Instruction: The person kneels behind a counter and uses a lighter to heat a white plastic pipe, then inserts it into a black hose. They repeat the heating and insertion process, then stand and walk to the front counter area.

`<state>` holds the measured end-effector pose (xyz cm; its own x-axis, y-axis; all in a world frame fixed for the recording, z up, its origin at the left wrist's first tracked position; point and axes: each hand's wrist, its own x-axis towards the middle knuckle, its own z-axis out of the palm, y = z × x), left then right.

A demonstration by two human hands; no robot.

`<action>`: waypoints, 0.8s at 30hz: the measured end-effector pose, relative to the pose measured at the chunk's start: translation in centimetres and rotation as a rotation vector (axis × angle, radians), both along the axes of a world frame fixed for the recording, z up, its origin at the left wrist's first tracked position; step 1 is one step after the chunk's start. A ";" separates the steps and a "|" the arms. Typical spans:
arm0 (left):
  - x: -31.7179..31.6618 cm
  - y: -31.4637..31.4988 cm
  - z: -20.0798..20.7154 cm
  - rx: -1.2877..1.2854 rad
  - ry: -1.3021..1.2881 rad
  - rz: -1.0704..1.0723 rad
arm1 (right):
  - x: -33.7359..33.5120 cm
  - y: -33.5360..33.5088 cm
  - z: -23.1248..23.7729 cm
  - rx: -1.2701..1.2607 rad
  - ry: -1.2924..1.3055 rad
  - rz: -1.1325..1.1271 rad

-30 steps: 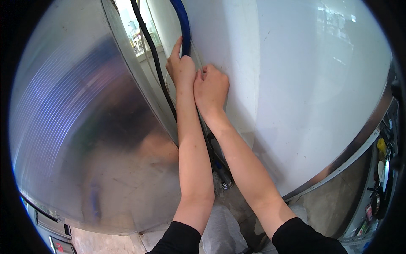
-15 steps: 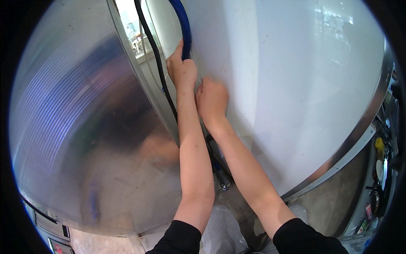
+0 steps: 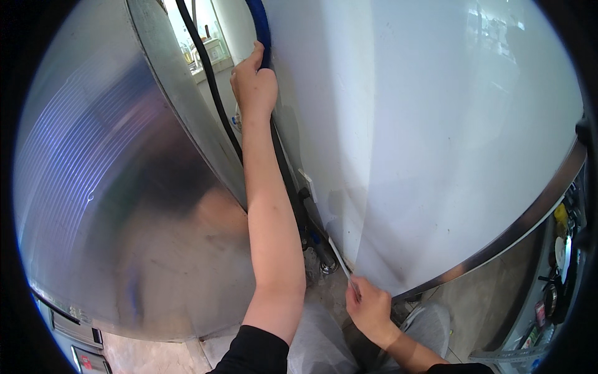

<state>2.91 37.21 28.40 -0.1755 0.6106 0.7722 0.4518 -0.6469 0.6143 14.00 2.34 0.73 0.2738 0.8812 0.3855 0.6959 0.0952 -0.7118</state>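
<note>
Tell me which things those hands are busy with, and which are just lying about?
Apparently in use:
blue hose, at the left hand
thin pale strip, held in the right hand

Apparently just nearby:
black cable
yellow item, far right

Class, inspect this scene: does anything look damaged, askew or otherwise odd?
Small dark specks mark the large glossy white panel to the right of the left hand, standing out against its smooth, pale surface. No clear spill or break shows.
</note>
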 end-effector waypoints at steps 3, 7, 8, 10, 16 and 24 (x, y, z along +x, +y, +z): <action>0.1 0.9 0.0 -0.042 -0.069 -0.099 | 1.9 -3.7 -2.0 -0.094 0.011 0.022; -0.1 2.0 -0.3 -0.077 -0.177 -0.194 | 3.9 -7.4 -5.0 -0.123 0.074 0.037; -0.2 2.2 -0.4 -0.053 -0.172 -0.204 | 4.3 -8.4 -5.6 -0.150 0.094 0.034; -0.2 2.5 -0.6 -0.068 -0.173 -0.236 | 5.0 -10.3 -7.0 -0.212 0.112 0.019; 0.1 2.1 -0.8 -0.044 -0.192 -0.272 | 7.1 -14.7 -10.6 -0.522 -0.019 0.038; 0.0 0.9 -0.3 -0.049 -0.197 -0.294 | 7.7 -16.3 -10.8 -0.525 0.017 0.128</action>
<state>2.92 38.09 28.14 -0.1295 0.6925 0.7097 0.1202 -0.6995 0.7045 21.73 -13.93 -10.02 0.1538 0.9808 -0.1195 0.6897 -0.1932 -0.6979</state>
